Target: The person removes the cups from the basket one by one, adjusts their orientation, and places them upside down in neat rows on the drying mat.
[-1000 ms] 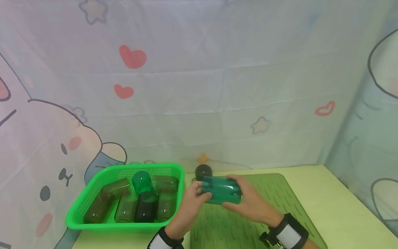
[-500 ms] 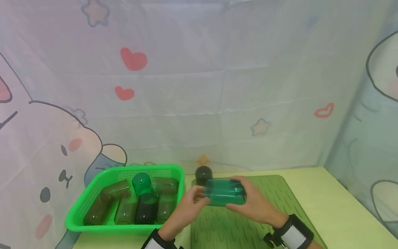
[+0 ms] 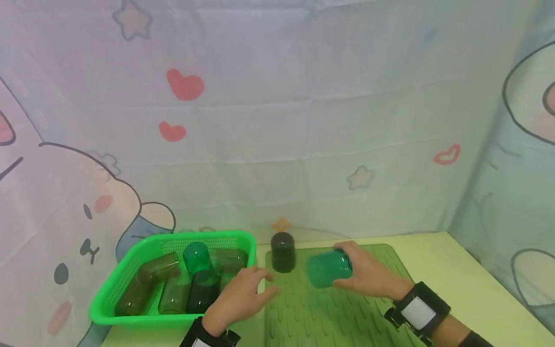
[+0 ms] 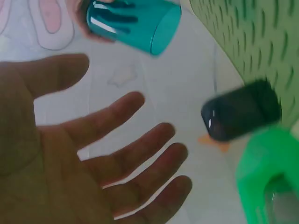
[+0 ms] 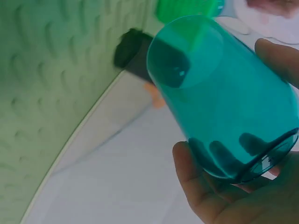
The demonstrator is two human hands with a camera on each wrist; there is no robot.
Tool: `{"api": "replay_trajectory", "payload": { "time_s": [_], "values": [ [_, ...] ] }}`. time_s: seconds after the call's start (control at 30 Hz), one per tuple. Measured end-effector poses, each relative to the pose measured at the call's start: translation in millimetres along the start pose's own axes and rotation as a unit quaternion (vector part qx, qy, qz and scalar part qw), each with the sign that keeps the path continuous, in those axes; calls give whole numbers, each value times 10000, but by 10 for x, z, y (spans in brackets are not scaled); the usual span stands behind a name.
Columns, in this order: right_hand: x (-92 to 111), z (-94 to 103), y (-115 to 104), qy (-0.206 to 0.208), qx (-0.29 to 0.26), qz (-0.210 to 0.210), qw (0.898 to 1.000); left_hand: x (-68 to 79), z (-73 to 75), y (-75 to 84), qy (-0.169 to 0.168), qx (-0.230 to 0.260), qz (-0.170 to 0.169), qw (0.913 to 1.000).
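A see-through teal cup (image 3: 325, 269) is tilted nearly on its side above the mat, its base end gripped by my right hand (image 3: 368, 272). In the right wrist view the fingers and thumb wrap the base of the teal cup (image 5: 224, 107), and its rim points away from the palm. My left hand (image 3: 240, 296) holds nothing and hovers by the basket's right edge; its fingers are spread in the left wrist view. A dark grey cup (image 3: 283, 253) stands upside down on the mat's far left corner, between the hands and further back.
A green plastic basket (image 3: 173, 320) on the left holds several smoky brown and grey cups, plus a green one (image 3: 197, 258). A ridged green drying mat (image 3: 303, 318) lies on the pale yellow table (image 3: 472, 289). A printed cloth (image 3: 260, 120) hangs behind.
My left hand has let go of the teal cup and drawn back to the left. My right hand has carried the cup to the right, its rim end tipping slightly downward.
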State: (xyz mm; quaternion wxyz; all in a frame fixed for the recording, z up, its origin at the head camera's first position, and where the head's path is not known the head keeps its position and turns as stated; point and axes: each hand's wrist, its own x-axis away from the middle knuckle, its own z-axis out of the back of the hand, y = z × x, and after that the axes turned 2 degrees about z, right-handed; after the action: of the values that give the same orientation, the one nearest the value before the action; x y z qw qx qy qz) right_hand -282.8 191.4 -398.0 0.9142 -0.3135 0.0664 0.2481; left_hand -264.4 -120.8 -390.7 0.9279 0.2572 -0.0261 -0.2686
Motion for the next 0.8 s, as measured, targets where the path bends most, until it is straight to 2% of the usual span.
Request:
{"api": "replay_trajectory", "payload": {
  "time_s": [0.13, 0.2, 0.33, 0.43, 0.63, 0.8],
  "values": [
    [-95, 22, 126, -213, 500, 43, 9985, 74, 80, -99, 117, -931, -113, 9955],
    [-150, 40, 170, -337, 708, 74, 9969, 92, 107, -160, 126, -1127, -50, 9935],
    [-286, 61, 249, -473, 1008, 47, 9938, 118, 148, -244, 50, -1171, 211, 9929],
    [-393, 44, 320, -511, 1058, -6, 9931, 159, 177, -258, -67, -1017, 299, 9943],
    [-589, -46, 468, -625, 1361, -7, 9887, 222, 191, -245, -311, -856, 301, 9954],
    [-749, -153, 594, -655, 1672, -69, 9837, 262, 175, -258, -304, -939, 296, 9947]
  ]
}}
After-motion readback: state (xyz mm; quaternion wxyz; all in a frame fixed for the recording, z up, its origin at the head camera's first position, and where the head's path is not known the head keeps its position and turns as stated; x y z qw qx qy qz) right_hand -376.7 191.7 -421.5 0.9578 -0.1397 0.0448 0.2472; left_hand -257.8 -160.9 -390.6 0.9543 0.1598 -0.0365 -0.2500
